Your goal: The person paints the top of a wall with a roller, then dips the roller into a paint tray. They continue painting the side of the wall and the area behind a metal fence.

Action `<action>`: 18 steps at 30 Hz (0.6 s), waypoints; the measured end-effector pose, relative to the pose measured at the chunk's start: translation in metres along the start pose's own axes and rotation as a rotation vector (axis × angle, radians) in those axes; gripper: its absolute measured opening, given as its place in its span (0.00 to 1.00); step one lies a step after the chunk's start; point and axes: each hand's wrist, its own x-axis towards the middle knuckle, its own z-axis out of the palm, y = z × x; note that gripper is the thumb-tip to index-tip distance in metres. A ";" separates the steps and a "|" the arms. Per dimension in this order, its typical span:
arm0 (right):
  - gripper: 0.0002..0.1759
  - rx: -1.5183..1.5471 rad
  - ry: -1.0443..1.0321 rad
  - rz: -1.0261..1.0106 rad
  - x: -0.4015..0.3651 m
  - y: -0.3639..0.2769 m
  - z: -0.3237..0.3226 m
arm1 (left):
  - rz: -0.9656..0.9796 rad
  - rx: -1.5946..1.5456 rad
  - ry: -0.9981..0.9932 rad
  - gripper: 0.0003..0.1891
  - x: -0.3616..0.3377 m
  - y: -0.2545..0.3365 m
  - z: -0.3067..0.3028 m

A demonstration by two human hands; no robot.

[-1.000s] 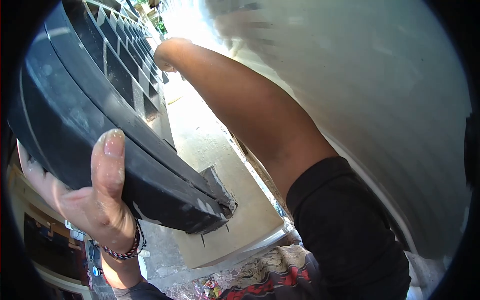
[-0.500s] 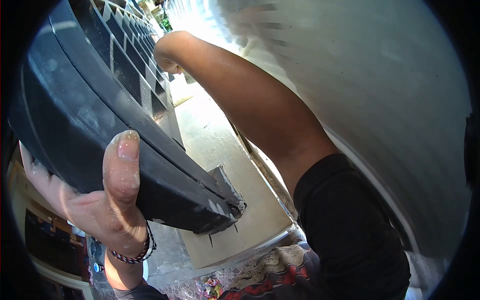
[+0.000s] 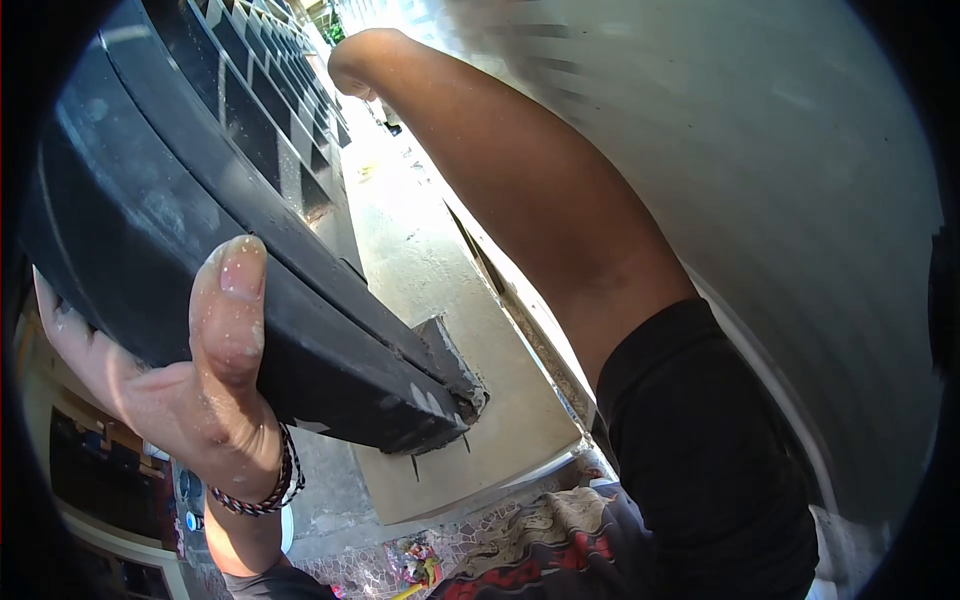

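Note:
My left hand [image 3: 205, 405] is wrapped around a dark painted post [image 3: 330, 375], with its thumb along the near face and its fingers passing behind the far edge. Pale specks dot the thumb, and a braided bracelet [image 3: 262, 497] circles the wrist. The post stands on a pale ledge [image 3: 520, 410], and its base edge looks rough and chipped. My right arm stretches forward over the ledge. At its end my right hand [image 3: 362, 65] is curled beside the dark lattice railing [image 3: 262, 100]; what it holds, if anything, is hidden from me.
A large, smooth pale surface [image 3: 780, 190] curves along the right side. Below the ledge is a stone-patterned floor [image 3: 365, 560] with a small colourful item [image 3: 420, 565] on it. A window opening [image 3: 95, 470] shows at lower left.
My right hand has moved slightly up and farther forward along the railing. My left hand keeps its grip on the post, while the whole view has shifted a little.

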 end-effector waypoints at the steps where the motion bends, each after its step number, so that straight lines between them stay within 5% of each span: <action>1: 0.15 0.015 0.003 0.008 0.000 0.000 0.001 | 0.031 0.043 -0.023 0.19 0.000 -0.002 -0.001; 4: 0.15 0.055 0.020 0.043 0.003 0.006 0.000 | 0.098 0.124 -0.058 0.23 0.001 -0.003 0.000; 8: 0.15 0.099 0.055 0.099 0.014 0.023 -0.007 | -0.131 -0.068 0.007 0.20 0.008 0.015 0.006; 12: 0.16 0.016 0.161 0.062 0.042 0.033 0.010 | -0.342 -0.269 0.151 0.33 0.020 0.024 0.010; 13: 0.16 0.030 0.100 0.171 0.126 0.062 0.063 | -0.336 -0.251 0.112 0.35 0.020 0.024 0.007; 14: 0.16 -0.349 -0.158 0.061 0.167 0.068 0.078 | -0.332 -0.230 0.074 0.36 0.020 0.023 0.006; 16: 0.16 -0.303 0.207 0.194 0.230 0.096 0.141 | -0.335 -0.200 0.138 0.36 0.018 0.022 0.009; 18: 0.17 -0.266 0.172 0.112 0.137 0.083 0.089 | -0.312 -0.141 0.078 0.37 0.016 0.023 0.007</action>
